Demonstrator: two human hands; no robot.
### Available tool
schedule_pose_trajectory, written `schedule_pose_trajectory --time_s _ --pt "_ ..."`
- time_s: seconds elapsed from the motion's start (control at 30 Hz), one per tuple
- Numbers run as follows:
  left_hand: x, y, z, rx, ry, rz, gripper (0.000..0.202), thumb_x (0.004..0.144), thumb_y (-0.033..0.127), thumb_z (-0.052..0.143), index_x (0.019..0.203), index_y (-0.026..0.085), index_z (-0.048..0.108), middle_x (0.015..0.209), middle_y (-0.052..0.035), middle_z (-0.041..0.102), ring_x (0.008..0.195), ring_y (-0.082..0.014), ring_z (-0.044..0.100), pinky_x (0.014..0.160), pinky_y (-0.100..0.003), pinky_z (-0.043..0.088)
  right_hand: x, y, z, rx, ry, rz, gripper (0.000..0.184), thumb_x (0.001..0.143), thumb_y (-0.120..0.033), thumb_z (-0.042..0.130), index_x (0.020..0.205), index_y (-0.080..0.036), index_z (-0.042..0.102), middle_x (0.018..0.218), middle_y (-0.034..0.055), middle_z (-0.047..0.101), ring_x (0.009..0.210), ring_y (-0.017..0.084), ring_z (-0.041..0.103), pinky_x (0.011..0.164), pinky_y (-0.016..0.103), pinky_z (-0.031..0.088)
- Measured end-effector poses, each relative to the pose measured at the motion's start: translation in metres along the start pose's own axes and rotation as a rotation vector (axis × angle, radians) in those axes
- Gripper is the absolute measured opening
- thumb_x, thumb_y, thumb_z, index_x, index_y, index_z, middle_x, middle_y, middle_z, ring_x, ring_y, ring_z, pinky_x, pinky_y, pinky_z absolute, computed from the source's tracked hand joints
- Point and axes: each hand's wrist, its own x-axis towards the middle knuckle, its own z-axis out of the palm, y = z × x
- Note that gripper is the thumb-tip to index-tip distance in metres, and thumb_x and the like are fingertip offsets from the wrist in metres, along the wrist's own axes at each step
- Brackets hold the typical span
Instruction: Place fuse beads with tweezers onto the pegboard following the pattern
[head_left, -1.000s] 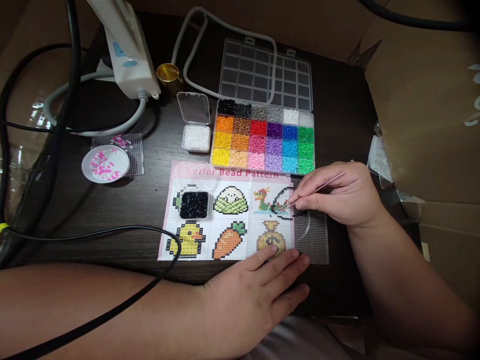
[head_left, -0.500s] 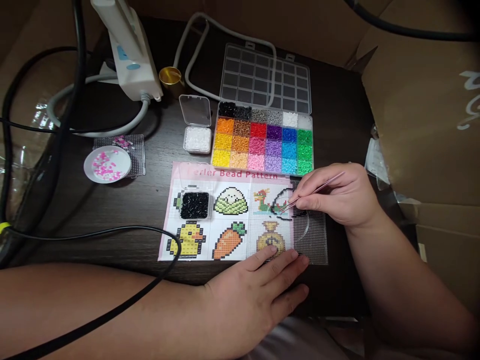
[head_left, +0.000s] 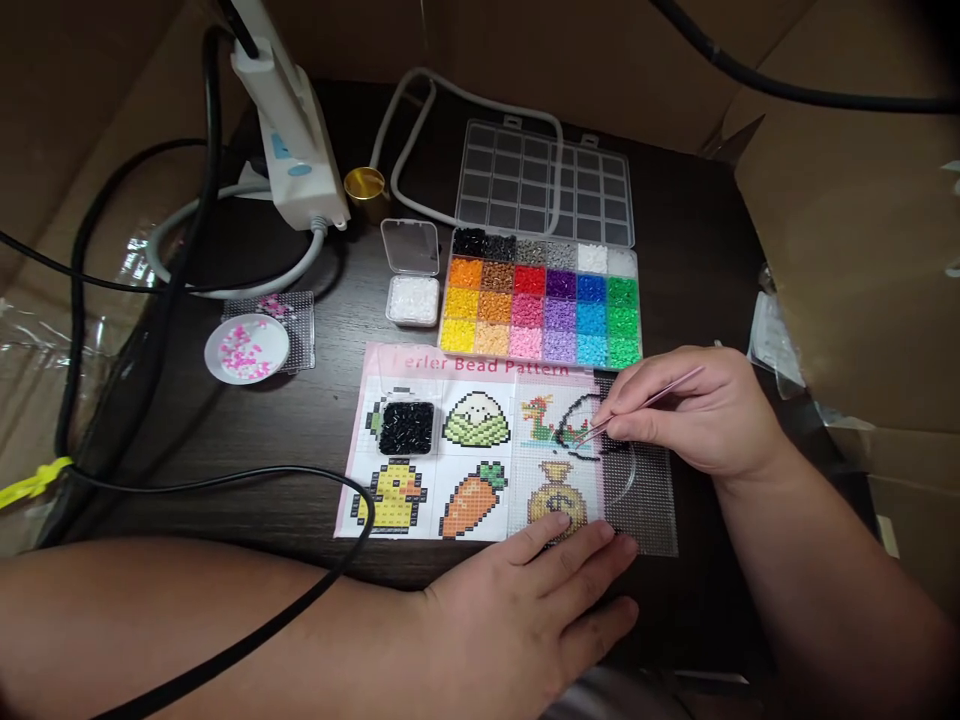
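My right hand (head_left: pixel 686 410) pinches a pair of thin tweezers (head_left: pixel 660 392), their tips down near an outline of black beads (head_left: pixel 568 420) on the clear pegboard (head_left: pixel 651 500). Whether a bead sits between the tips is too small to tell. Fingers spread, my left hand (head_left: pixel 547 590) lies flat over the lower edge of the pegboard and pattern sheet. The sheet (head_left: pixel 435 500) runs partly under the pegboard and shows a dragon boat, a money bag, a carrot, a chick and a dumpling. A small clear box of black beads (head_left: pixel 406 428) stands on its left part.
Behind the sheet lies an open divided case of coloured beads (head_left: pixel 544 305). Left of it are a box of white beads (head_left: pixel 413 300), a gold cup (head_left: pixel 366 188) and a white dish (head_left: pixel 247 350) with pink beads. A power strip (head_left: pixel 304 170) and a black cable (head_left: pixel 300 470) cross the left side.
The whole view has shifted, so everything sits slightly lower and further right. Both hands keep nearly the same pose over the pegboard, the tweezers still pinched in the right.
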Motion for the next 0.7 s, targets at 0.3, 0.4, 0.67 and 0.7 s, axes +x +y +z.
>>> schedule_pose_trajectory --time_s 0.3,0.4,0.67,0.7 --pt "-0.0013 -0.0009 -0.0009 0.033 -0.004 0.007 0.049 0.098 0.04 0.048 0.146 0.028 0.054 0.16 -0.008 0.042 0.147 -0.0253 0.039 0.121 -0.042 0.023 -0.0012 -0.0013 -0.0012 -0.066 -0.018 -0.004 0.014 0.069 -0.013 0.087 0.075 -0.023 0.081 0.073 0.0029 0.079 0.062 0.018 0.075 0.054 0.023 0.062" --pt "-0.001 0.0 -0.0012 0.031 -0.009 0.007 0.05 0.098 0.041 0.047 0.146 0.028 0.053 0.16 -0.0086 0.041 0.147 -0.0259 0.038 0.121 -0.043 0.022 -0.0014 -0.0013 -0.0014 -0.075 -0.02 -0.013 0.015 0.068 -0.013 0.088 0.075 -0.024 0.081 0.072 0.0024 0.079 0.062 0.018 0.075 0.054 0.023 0.062" --pt "0.0003 -0.0005 -0.0008 0.007 -0.013 0.002 0.053 0.095 0.042 0.053 0.146 0.026 0.054 0.161 -0.0104 0.04 0.148 -0.0272 0.036 0.122 -0.044 0.016 0.0007 -0.0018 -0.0014 -0.068 -0.021 -0.022 0.015 0.068 -0.013 0.088 0.075 -0.024 0.08 0.072 0.0026 0.079 0.062 0.017 0.075 0.054 0.024 0.062" --pt "0.0002 -0.0005 -0.0004 -0.002 -0.012 0.0 0.055 0.094 0.043 0.055 0.146 0.026 0.054 0.161 -0.0108 0.04 0.148 -0.0277 0.036 0.123 -0.045 0.015 0.001 -0.0023 -0.0014 -0.071 -0.024 -0.021 0.014 0.069 -0.013 0.088 0.075 -0.024 0.08 0.072 0.0026 0.079 0.062 0.018 0.075 0.054 0.024 0.062"
